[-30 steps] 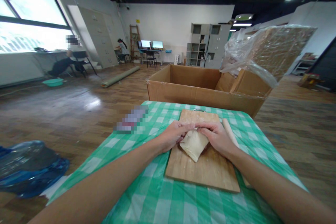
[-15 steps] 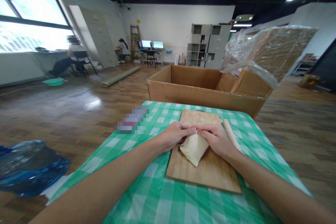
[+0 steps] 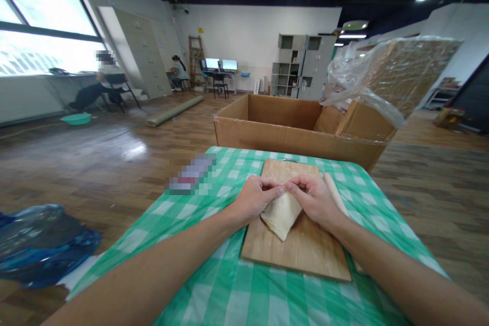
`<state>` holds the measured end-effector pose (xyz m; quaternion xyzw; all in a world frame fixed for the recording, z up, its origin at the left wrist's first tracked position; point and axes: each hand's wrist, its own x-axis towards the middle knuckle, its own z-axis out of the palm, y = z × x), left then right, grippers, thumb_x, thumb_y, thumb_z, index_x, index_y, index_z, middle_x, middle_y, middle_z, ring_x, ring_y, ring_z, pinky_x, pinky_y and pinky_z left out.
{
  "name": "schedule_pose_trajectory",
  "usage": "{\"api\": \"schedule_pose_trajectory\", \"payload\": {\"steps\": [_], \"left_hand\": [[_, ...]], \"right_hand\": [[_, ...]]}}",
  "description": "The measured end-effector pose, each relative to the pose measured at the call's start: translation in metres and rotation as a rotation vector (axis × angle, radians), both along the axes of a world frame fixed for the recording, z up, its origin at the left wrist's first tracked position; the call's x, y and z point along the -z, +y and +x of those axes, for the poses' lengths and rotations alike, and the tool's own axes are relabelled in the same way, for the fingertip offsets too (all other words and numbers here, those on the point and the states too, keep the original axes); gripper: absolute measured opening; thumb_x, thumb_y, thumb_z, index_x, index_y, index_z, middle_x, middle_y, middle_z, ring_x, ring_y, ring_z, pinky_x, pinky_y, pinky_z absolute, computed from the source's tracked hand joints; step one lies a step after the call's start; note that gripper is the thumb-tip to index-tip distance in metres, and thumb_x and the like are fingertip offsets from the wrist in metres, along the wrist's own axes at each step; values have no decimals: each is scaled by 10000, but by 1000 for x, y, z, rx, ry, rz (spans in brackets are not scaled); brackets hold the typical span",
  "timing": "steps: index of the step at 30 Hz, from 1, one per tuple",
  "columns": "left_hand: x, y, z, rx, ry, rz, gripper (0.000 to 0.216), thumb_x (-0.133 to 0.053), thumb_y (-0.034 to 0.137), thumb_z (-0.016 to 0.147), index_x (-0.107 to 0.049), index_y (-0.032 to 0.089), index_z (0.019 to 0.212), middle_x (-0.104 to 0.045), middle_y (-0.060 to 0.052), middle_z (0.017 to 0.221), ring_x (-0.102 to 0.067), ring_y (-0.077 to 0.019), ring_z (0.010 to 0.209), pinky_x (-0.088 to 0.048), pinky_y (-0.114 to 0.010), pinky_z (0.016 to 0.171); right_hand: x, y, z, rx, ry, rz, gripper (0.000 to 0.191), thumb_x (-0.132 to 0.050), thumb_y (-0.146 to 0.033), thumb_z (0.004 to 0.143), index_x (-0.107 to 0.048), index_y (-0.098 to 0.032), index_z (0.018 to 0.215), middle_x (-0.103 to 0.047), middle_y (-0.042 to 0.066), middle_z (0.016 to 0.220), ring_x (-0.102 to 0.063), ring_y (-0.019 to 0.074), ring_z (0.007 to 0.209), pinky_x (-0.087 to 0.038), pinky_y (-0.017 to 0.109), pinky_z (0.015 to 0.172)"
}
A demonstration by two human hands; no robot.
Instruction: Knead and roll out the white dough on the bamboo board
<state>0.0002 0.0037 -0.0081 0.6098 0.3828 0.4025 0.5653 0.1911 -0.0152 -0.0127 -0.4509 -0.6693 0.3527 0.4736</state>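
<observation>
A pale, folded piece of dough (image 3: 281, 216) hangs in a pointed shape over the wooden cutting board (image 3: 298, 252). My left hand (image 3: 257, 196) pinches its upper left edge between thumb and fingers. On the other side, my right hand (image 3: 311, 198) is closed on the top edge, and the fingertips of both hands meet there. The fingers hide the dough's top and far side. Right of the board lies a light wooden rolling pin (image 3: 335, 193), partly covered by my right hand and forearm.
A green checked tablecloth (image 3: 214, 285) covers the table. At its far left edge lies a blurred-out flat object (image 3: 193, 173). Beyond the table stands a large open cardboard box (image 3: 282, 135) with plastic wrap. A blue plastic bag (image 3: 46, 244) is at left; two people sit farther back.
My right fingers have curled in closer to my left fingertips along the dough's top edge. The dough's lower point has shifted slightly left. The board and rolling pin stay put.
</observation>
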Motion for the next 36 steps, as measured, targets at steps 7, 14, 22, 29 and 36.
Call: {"api": "schedule_pose_trajectory", "payload": {"steps": [7, 14, 22, 29, 36], "left_hand": [[8, 9, 3, -58, -325, -172, 297, -851, 383, 736, -706, 155, 857, -691, -18, 777, -607, -124, 677, -436, -223, 609], [1, 8, 2, 28, -347, -204, 360, -845, 437, 771, -731, 177, 992, -725, -30, 859, -662, -154, 736, -506, -257, 650], [5, 7, 2, -49, -193, -61, 387, -864, 443, 746, -778, 157, 993, -754, -67, 839, -635, -143, 668, -442, -231, 581], [6, 9, 1, 12, -281, -198, 368, -847, 443, 766, -755, 168, 993, -710, -27, 809, -618, -122, 631, -463, -227, 559], [3, 8, 1, -13, -286, -207, 409, -913, 426, 692, -775, 130, 938, -745, -62, 833, -651, -143, 678, -495, -249, 612]], "right_hand": [[-1, 0, -2, -11, 339, -216, 411, -768, -560, 836, -771, -208, 1049, -765, 43, 864, -657, 186, 678, -506, 298, 599], [2, 1, -1, -18, 267, -176, 348, -748, -537, 863, -792, -214, 986, -738, 25, 768, -596, 159, 567, -451, 275, 489], [2, 1, -2, -25, 195, -85, 334, -729, -498, 887, -810, -249, 1095, -804, 56, 1049, -713, 244, 911, -559, 366, 788], [-2, 0, 0, 10, 57, 60, 255, -691, -433, 923, -823, -273, 1073, -801, 46, 1128, -723, 284, 1056, -536, 453, 977], [-2, -1, -4, 33, 164, -89, 343, -747, -509, 866, -806, -223, 1046, -803, 66, 979, -706, 244, 843, -554, 360, 724]]}}
